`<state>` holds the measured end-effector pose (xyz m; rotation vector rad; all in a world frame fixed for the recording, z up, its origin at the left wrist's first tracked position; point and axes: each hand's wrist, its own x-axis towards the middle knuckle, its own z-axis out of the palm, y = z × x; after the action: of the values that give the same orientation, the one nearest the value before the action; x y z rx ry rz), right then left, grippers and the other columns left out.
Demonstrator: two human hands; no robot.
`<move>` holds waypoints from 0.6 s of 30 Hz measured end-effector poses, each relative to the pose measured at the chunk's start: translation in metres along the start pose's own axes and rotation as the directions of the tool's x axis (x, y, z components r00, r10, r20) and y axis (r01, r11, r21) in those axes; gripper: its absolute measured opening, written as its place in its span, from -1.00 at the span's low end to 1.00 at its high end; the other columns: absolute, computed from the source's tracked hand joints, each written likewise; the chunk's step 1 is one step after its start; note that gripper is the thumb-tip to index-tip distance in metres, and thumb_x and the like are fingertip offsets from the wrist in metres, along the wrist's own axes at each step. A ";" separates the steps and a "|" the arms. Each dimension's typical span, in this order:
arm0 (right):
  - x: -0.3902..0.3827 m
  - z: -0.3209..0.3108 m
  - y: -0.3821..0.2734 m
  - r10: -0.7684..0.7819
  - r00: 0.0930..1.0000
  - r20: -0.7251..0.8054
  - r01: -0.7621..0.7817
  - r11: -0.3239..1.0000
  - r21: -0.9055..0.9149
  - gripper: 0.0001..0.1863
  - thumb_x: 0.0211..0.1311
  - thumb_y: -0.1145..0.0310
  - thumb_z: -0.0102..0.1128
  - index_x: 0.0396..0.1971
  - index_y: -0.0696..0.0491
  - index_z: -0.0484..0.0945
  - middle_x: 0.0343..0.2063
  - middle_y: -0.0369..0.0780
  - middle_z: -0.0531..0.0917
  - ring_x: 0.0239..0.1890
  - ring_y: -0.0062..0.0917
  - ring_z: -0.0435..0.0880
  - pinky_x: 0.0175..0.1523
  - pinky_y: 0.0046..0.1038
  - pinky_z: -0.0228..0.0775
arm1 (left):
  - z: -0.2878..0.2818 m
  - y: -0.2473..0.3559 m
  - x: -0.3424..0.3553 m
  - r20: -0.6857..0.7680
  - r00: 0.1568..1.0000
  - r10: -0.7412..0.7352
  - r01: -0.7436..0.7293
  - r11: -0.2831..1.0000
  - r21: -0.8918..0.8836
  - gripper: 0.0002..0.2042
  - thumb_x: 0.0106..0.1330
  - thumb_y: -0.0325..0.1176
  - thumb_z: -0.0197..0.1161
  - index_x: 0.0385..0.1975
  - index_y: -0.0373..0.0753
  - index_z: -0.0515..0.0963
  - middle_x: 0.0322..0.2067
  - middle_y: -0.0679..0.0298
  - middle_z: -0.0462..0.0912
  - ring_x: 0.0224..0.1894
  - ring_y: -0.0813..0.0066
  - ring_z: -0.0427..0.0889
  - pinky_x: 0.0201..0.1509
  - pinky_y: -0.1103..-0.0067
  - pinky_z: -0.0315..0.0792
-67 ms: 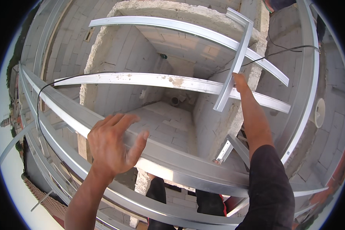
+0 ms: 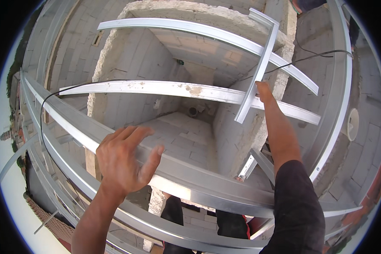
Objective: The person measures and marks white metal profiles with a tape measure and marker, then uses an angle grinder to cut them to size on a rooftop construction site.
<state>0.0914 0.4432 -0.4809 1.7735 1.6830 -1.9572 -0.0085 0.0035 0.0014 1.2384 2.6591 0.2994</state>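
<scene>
The right hand (image 2: 263, 91) holds the short channel (image 2: 264, 61) by its edge, across the spotted channel (image 2: 156, 87) just beside the grip. The left hand (image 2: 125, 158) is empty, fingers spread. Placement is unchanged from the preceding instant; work is momentarily static.

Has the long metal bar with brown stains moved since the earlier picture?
No. The stained metal bar shows no visible shift against the rough wall rim.

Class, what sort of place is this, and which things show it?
Probably a building site, judging by the bare block walls, the rough concrete rim and the long metal beams.
</scene>
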 end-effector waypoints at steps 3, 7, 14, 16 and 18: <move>-0.017 0.006 -0.008 0.044 0.999 -0.013 -0.046 0.988 -0.147 -0.27 0.32 0.16 0.37 0.37 0.20 0.35 0.34 0.07 0.47 0.32 -0.01 0.50 0.27 0.24 0.38 | 0.003 -0.001 -0.004 -0.005 1.000 -0.010 0.010 1.000 -0.013 -0.66 0.23 -0.08 0.38 -0.22 -0.26 0.71 -0.37 0.13 0.73 -0.34 0.08 0.70 -0.27 0.32 0.54; -0.025 -0.013 -0.019 0.046 0.999 -0.027 -0.050 0.975 -0.215 -0.16 0.28 0.14 0.41 0.46 0.15 0.25 0.45 0.12 0.34 0.46 0.06 0.36 0.37 0.33 0.27 | 0.008 -0.001 -0.005 -0.017 1.000 -0.016 0.015 0.998 -0.055 -0.66 0.22 -0.07 0.39 -0.24 -0.24 0.71 -0.36 0.14 0.73 -0.34 0.09 0.71 -0.27 0.32 0.54; -0.049 -0.053 -0.053 -0.181 0.982 -0.059 0.110 0.793 -0.599 0.00 0.18 0.10 0.50 0.50 0.26 0.21 0.37 0.18 0.46 0.43 -0.02 0.45 0.46 -0.09 0.35 | 0.003 0.006 -0.002 0.008 0.999 -0.045 0.046 0.994 -0.096 -0.73 0.26 -0.15 0.36 -0.22 -0.22 0.70 -0.29 0.07 0.75 -0.23 -0.03 0.72 -0.14 0.27 0.55; -0.088 -0.046 -0.077 -0.317 0.947 0.044 0.261 0.685 -0.680 -0.09 0.15 0.07 0.48 0.36 0.36 0.35 0.29 0.20 0.53 0.37 -0.02 0.52 0.43 -0.15 0.39 | 0.003 0.004 -0.008 0.003 0.998 -0.067 0.067 0.993 -0.096 -0.72 0.27 -0.12 0.36 -0.23 -0.22 0.70 -0.29 0.09 0.75 -0.22 -0.02 0.73 -0.14 0.27 0.56; -0.124 -0.046 -0.105 -0.357 0.931 0.071 0.301 0.647 -0.701 -0.13 0.17 0.06 0.44 0.33 0.37 0.41 0.29 0.19 0.54 0.37 -0.02 0.54 0.44 -0.20 0.38 | 0.001 0.004 -0.006 -0.008 0.998 -0.060 0.058 0.992 -0.110 -0.71 0.28 -0.10 0.36 -0.24 -0.22 0.71 -0.29 0.10 0.76 -0.22 -0.01 0.73 -0.13 0.26 0.56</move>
<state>0.1037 0.4436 -0.3128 1.3027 2.4657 -1.0221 -0.0017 0.0017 0.0015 1.1264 2.6433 0.4385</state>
